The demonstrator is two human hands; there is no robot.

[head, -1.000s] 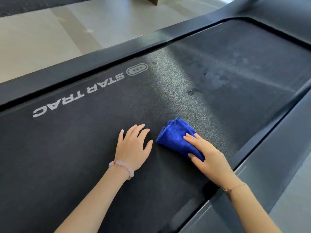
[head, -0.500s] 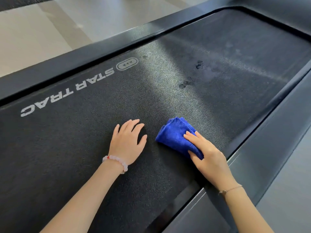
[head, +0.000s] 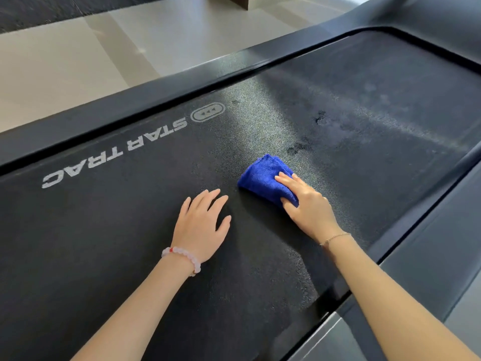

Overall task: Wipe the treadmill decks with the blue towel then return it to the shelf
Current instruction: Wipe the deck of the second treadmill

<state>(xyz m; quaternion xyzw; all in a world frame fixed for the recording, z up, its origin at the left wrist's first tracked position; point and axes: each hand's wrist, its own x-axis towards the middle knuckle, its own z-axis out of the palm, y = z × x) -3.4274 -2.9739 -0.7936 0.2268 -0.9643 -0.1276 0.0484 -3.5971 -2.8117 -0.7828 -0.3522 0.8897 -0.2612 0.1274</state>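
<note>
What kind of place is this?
Probably a gym or fitness room. A hand wipes a black treadmill belt marked "Star Trac" with a blue towel, and smooth pale floor tiles lie beside it.

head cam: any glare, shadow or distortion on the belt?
Head view: a pale band of glare crosses the treadmill belt beyond the blue towel; soft shadows sit under the left hand and right hand; wide-angle distortion bows the side rail.
</note>
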